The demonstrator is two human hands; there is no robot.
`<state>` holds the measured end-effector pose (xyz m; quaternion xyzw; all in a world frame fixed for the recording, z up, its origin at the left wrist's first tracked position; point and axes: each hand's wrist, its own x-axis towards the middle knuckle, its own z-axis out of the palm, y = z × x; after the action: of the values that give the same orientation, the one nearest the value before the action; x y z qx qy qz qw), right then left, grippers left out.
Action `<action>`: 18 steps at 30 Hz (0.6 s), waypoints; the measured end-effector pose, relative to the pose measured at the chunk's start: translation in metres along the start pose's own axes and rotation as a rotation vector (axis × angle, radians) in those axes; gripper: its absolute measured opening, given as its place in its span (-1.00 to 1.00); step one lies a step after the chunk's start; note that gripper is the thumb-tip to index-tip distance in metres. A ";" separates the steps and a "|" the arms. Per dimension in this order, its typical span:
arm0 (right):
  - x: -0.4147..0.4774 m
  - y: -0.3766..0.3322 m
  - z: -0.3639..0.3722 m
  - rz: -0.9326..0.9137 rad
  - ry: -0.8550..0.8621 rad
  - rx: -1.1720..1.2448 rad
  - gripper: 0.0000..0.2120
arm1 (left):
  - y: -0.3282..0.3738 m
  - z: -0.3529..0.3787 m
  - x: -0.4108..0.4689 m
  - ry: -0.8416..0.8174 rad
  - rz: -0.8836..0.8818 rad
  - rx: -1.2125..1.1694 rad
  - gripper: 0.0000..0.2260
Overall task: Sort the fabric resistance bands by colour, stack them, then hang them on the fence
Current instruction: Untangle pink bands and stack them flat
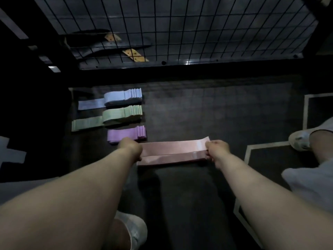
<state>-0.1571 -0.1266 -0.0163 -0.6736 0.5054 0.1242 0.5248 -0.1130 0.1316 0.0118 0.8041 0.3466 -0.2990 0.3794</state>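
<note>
Pink bands [173,152] lie flat on the dark floor in front of me, stretched lengthwise between my hands. My left hand [130,147] grips their left end and my right hand [217,150] grips their right end. Just beyond my left hand sits a folded stack of purple bands [128,135]. Behind it lie a green stack [115,117] and a pale blue stack [119,97], each with a loose end trailing left. The black wire-grid fence [180,29] stands across the back.
Dark belts with tan leather ends [133,55] lie behind the fence. My left shoe [133,230] is at the bottom, my right shoe [300,139] at the right edge. White floor lines [266,145] run at right. A pale patch [10,152] lies far left.
</note>
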 end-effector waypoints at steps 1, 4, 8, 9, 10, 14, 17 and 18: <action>0.007 0.005 0.005 0.010 0.004 -0.024 -0.91 | -0.004 0.005 0.008 0.016 -0.012 -0.007 -0.74; 0.023 0.016 0.013 -0.013 0.017 -0.103 -0.95 | -0.019 0.021 0.032 0.104 -0.057 0.053 -0.74; 0.036 0.028 0.012 -0.084 0.033 -0.237 -0.89 | -0.025 0.038 0.042 0.085 -0.046 0.179 -0.76; 0.037 0.030 0.010 -0.102 0.029 -0.268 -0.92 | -0.026 0.040 0.041 0.081 -0.051 0.189 -0.76; 0.038 0.032 0.009 -0.117 0.023 -0.292 -0.96 | -0.029 0.041 0.042 0.083 -0.057 0.203 -0.76; 0.046 0.038 0.007 -0.140 0.013 -0.333 -0.95 | -0.033 0.044 0.042 0.048 -0.025 0.321 -0.74; 0.052 0.042 0.009 -0.171 -0.006 -0.393 -0.91 | -0.036 0.043 0.044 0.047 -0.005 0.369 -0.73; 0.053 0.043 0.009 -0.178 -0.011 -0.420 -0.91 | -0.037 0.043 0.046 0.049 -0.002 0.384 -0.72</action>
<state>-0.1644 -0.1456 -0.0824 -0.8094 0.4041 0.1836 0.3845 -0.1246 0.1294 -0.0600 0.8684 0.2933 -0.3403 0.2098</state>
